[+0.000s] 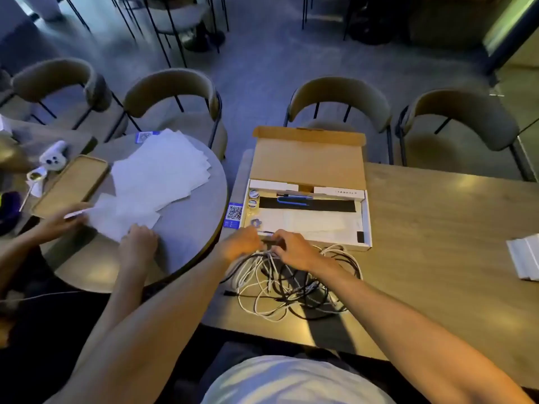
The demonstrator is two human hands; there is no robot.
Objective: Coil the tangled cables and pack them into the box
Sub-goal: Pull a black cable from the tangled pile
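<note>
A tangle of cables point(288, 284), white and black strands looped over one another, lay uncoiled on the wooden table point(431, 223) directly in front of the person. At its twelve o'clock stood the open cardboard box point(367, 225), its lid point(309, 161) folded back and its near wall just beside the outermost loops. No strand of the tangle was inside the box.

Both hands met at the tangle's twelve o'clock edge, close against the box's near wall. The right hand point(294, 247) had its fingers curled round a dark cable end point(272, 242). The left hand point(240, 243), at nine o'clock of the right, was blurred; its fingers bent toward the same dark piece, but whether they gripped it could not be told.

Inside the box, a blue looped cable point(291, 199) rested on a black strip toward the far wall.

At the box's nine o'clock a QR-code card point(234, 214) lay at the table's edge. Beyond it, on a round table point(192, 234), another person's hand point(140, 237) pressed on spread white papers point(160, 170), with a wooden tray point(70, 185) at their nine o'clock. At the tangle's three o'clock, well apart, sat a white stack point(525, 255).
</note>
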